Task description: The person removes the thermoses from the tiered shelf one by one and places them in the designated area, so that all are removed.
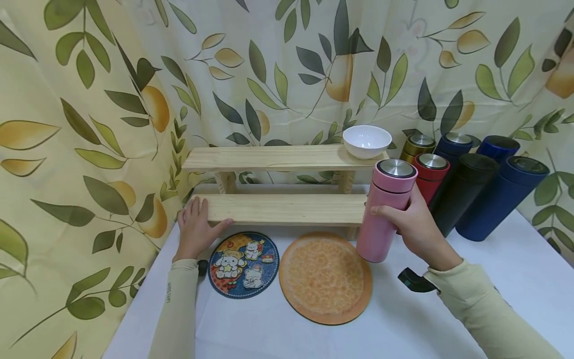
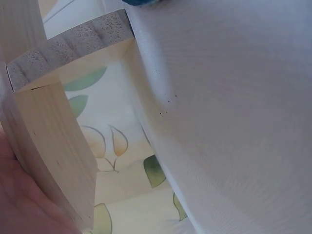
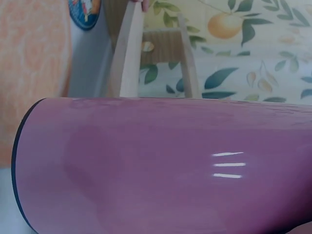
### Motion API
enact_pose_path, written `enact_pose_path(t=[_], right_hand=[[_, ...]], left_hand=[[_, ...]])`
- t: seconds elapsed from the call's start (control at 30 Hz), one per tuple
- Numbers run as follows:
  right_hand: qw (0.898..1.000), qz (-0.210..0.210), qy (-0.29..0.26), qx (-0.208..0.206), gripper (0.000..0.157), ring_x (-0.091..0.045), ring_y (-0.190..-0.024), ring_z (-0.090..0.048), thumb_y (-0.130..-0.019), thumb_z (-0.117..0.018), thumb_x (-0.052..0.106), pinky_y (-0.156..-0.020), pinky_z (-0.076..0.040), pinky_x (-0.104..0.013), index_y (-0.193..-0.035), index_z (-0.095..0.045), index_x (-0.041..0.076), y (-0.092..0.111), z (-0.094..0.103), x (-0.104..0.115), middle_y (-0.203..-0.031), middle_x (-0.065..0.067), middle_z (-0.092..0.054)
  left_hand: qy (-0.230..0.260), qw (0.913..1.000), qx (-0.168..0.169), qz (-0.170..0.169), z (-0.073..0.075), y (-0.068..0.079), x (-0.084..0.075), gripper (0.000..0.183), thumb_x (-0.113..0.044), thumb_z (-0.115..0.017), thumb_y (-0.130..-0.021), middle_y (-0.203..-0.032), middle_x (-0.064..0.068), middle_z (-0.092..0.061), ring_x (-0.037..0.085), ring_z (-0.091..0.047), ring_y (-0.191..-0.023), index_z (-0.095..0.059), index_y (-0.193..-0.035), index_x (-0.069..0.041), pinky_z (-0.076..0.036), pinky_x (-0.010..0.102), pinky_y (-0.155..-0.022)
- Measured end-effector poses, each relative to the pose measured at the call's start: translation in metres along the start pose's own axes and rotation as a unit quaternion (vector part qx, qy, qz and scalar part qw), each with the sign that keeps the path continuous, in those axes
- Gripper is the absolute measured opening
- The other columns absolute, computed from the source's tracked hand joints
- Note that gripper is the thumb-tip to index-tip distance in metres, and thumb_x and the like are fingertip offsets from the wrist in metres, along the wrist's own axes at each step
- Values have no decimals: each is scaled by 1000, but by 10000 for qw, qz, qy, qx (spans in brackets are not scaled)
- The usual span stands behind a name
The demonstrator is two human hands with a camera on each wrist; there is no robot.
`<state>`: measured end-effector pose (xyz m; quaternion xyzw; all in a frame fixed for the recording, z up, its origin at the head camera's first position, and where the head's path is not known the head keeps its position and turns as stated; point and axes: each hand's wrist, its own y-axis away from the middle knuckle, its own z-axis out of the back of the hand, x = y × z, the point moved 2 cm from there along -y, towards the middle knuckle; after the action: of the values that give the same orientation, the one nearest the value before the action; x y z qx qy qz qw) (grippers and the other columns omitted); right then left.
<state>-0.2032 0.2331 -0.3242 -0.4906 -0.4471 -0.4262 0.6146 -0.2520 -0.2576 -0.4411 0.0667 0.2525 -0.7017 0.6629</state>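
My right hand (image 1: 419, 227) grips a pink thermos bottle (image 1: 389, 209) around its body, thumb across the front. Topped by a steel-coloured lid, the bottle stands nearly upright in front of the right end of a two-tier wooden shelf (image 1: 287, 208). In the right wrist view the bottle (image 3: 161, 161) fills the lower part. My left hand (image 1: 195, 230) rests on the left end of the lower tier, fingers laid over the board and thumb stretched along its front edge. The left wrist view has part of that hand (image 2: 29, 200) against the wooden shelf (image 2: 58, 151).
A white bowl (image 1: 366, 141) sits on the upper tier's right end. Before the shelf lie a round cartoon mat (image 1: 243, 265) and a round tan mat (image 1: 326, 278). Several bottles, including a red one (image 1: 431, 172), a black one (image 1: 466, 192) and a blue one (image 1: 502, 197), crowd the right.
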Motion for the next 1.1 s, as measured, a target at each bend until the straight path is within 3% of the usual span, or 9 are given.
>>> enact_pose_path(t=[0.6, 1.1], right_hand=[[9992, -75, 52, -385, 77, -19, -125, -47, -100, -70, 1, -86, -53, -21, -156, -26, 29, 25, 56, -26, -142, 2, -45], [9970, 47, -391, -662, 75, -17, -124, -49, -99, -69, -5, -85, -54, -20, -153, -29, 28, 29, 76, -44, -140, 1, -46]], left_hand=[[-9, 10000, -36, -16, -2, -1, 1, 114, -65, -72, -93, -171, 35, -16, 49, -11, -159, -26, -164, 11, -1, 65, -124], [70, 10000, -59, -31, -1, -3, 5, 114, -65, -73, -93, -171, 35, -15, 48, -11, -160, -28, -163, 12, -1, 63, -125]])
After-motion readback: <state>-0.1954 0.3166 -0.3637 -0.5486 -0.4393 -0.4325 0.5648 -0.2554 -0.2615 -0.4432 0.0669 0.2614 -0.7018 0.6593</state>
